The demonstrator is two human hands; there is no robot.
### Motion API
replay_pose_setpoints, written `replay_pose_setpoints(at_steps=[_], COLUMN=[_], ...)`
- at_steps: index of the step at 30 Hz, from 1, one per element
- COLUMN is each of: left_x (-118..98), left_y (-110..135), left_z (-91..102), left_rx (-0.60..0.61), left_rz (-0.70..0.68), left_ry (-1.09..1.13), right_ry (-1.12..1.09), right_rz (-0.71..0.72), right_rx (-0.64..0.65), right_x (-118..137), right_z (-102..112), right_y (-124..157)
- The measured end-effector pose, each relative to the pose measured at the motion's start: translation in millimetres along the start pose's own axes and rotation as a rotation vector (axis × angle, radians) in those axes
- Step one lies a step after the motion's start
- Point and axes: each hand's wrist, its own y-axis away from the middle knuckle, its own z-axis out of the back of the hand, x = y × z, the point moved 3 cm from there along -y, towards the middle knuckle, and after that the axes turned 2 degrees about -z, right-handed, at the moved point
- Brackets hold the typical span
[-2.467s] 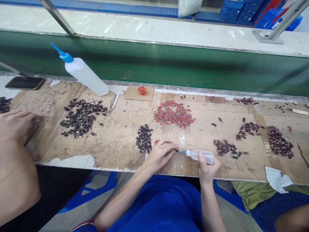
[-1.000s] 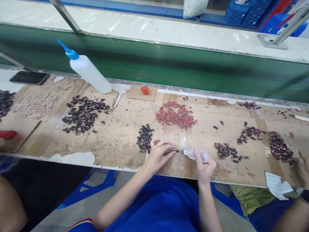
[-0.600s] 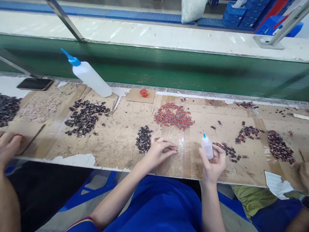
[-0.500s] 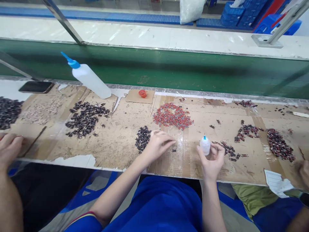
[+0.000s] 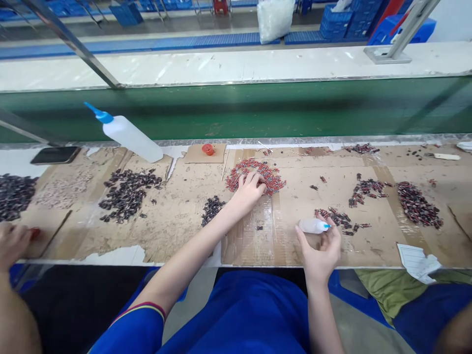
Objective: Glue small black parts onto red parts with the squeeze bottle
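Observation:
My left hand (image 5: 250, 189) reaches into the pile of small red-and-silver parts (image 5: 236, 174). Its fingers are bent down and drawn together, and the tips are hidden among the parts. My right hand (image 5: 321, 246) grips a small white needle-tip bottle (image 5: 310, 226) with a blue collar, tipped onto its side with the needle toward the right. Just behind that hand lies a loose group of dark-and-red assembled parts (image 5: 339, 217). A single black piece (image 5: 259, 228) rests on the cardboard (image 5: 283, 246) between my hands. By my left forearm is a heap of small black pieces (image 5: 212, 209).
A large white squeeze bottle (image 5: 132, 140) leans behind another black heap (image 5: 125, 194). A red cap (image 5: 208, 149) sits on a cardboard scrap. Further right are more part piles (image 5: 418, 204) and a torn paper (image 5: 416, 260). A co-worker's hand (image 5: 14, 241) is at far left.
My left hand has moved from beside the black heap up to the red pile. The small bottle has turned from upright to lying sideways in my right hand. The whole view has shifted slightly.

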Motion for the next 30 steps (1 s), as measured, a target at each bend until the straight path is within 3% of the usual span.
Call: replay_pose_setpoints(at_steps=[4,6,10,12,15,20,25,30], left_x=[-0.5,0.4,2.3,1.1,-4.8,-24.2,-43.9,-46.0], left_y=[2.8,4.1,3.2,2.2,7.3,42.3,71.0,73.8], left_z=[0.6,0.6,-0.1,1.4,10.0,29.5,29.3,23.8], left_rx=[0.004,0.002,-0.012,-0.001,-0.010,-0.167,-0.296,-0.280], left_rz=[-0.054,-0.082,-0.101,-0.094,-0.034,0.145,0.215,0.300], left_ry=[-0.065,-0.067,-0.073,-0.054,0.053,0.420,0.711,0.722], right_ry=[-0.013,-0.015,-0.004,-0.015,-0.084,-0.385,-0.558,-0.590], right_rz=[0.307,0.398,0.429,0.331,0.038,-0.351,-0.521,-0.628], right_rx=[-0.252,-0.229,-0.030,0.075,0.207,0.405,0.509,0.564], right_x=[17.4,21.6,23.9,22.2,17.8,18.3,20.0,20.2], right_z=[8.9,7.4,-7.6,-19.1,-37.8,-66.2,-81.8,-84.4], right_y=[20.8,30.7,41.8,41.2,34.1,23.3,27.2,33.8])
